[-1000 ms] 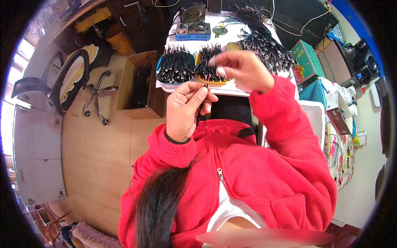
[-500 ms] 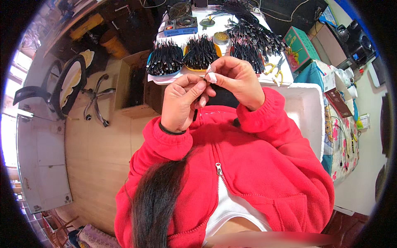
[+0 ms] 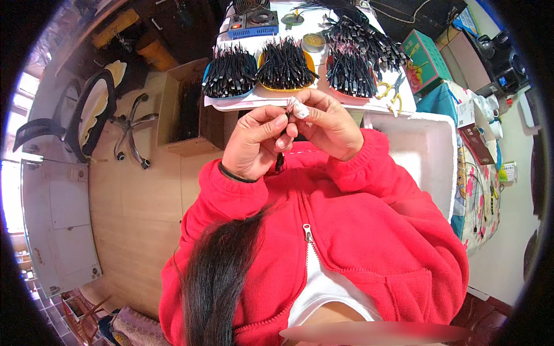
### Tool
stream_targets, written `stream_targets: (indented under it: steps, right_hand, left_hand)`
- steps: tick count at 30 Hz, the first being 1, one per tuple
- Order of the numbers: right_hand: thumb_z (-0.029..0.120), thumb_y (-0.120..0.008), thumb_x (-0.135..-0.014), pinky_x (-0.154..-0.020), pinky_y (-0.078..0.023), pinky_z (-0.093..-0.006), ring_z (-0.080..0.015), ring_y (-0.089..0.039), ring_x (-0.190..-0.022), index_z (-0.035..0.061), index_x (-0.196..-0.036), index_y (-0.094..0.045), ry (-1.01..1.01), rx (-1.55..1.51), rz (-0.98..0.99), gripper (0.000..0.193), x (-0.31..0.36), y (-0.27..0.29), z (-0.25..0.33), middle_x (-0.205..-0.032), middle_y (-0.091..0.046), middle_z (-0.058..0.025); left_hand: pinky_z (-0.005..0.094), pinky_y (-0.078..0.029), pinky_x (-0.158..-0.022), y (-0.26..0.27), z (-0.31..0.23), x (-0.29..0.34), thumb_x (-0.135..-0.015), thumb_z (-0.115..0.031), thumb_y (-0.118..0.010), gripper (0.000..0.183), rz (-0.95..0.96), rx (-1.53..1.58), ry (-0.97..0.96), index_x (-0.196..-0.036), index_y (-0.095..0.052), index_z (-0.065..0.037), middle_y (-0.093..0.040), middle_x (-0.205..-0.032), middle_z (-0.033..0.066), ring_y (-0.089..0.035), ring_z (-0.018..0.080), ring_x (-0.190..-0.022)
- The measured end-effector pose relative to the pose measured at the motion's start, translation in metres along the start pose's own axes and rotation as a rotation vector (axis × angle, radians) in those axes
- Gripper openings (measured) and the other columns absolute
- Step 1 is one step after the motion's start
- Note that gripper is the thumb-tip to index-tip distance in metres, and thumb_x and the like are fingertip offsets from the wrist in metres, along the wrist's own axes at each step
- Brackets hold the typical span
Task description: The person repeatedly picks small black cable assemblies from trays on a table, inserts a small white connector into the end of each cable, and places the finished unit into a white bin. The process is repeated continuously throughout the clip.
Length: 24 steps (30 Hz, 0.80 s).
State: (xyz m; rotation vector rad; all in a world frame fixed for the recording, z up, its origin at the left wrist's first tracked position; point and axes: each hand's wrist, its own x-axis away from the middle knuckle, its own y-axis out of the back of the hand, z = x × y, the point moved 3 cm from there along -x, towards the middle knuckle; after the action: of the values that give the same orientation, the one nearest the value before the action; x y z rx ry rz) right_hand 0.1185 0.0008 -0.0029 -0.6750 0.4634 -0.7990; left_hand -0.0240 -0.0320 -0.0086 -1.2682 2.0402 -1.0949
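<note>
In front of my chest, my two hands meet at the fingertips. My left hand [image 3: 254, 141] is closed, thumb and forefinger pinching a thin dark piece that looks like a black cable [image 3: 280, 161]; part of it hangs below the fingers. My right hand [image 3: 334, 127] pinches at the upper end of the same piece, its fingertips touching those of the left. A white wrapping [image 3: 298, 109] covers the tip of my right thumb. The fingers hide most of what is held. Just beyond, short black cables fill a blue tray [image 3: 231, 97], a yellow tray [image 3: 281, 89] and a red tray [image 3: 352, 97].
The white table [image 3: 222, 106] also bears a blue heating device [image 3: 253, 29], a small round tin [image 3: 313, 42], a large heap of black cables [image 3: 369, 37] and yellow-handled pliers [image 3: 395, 95]. A white foam box [image 3: 412, 144] stands right; a cardboard box [image 3: 190, 109] stands left.
My right hand has come down slightly, its fingers less arched and closer to the left fingertips. The white wrapping shows more. The view has shifted a little; the trays appear slightly higher.
</note>
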Motion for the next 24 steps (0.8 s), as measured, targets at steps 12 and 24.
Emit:
stream_targets:
  steps: [12, 24]
  right_hand:
    - [0.009, -0.064, -0.089, -0.074, -0.05, -0.0268, -0.0131, -0.061, -0.081, 0.0009, -0.097, -0.058, -0.042, 0.243, 0.021, 0.013, -0.005, -0.003, 0.014, -0.092, -0.063, -0.004]
    - [0.015, -0.057, -0.09, -0.071, -0.044, -0.0253, -0.0088, -0.052, -0.076, 0.0068, -0.107, -0.054, -0.329, -0.147, 0.07, 0.019, -0.017, 0.001, -0.014, -0.09, -0.058, 0.0]
  left_hand:
    - [0.0228, -0.048, -0.059, 0.004, -0.004, 0.003, -0.089, -0.004, -0.059, 0.007, -0.05, -0.183, -0.092, -0.093, -0.063, 0.001, -0.067, -0.08, 0.0136, -0.059, 0.014, -0.062]
    - [0.0223, -0.049, -0.063, -0.007, -0.013, 0.019, -0.085, 0.005, -0.062, 0.013, -0.182, -1.094, -0.616, -0.098, -0.065, 0.007, -0.069, -0.086, 0.0099, -0.063, 0.0114, -0.073]
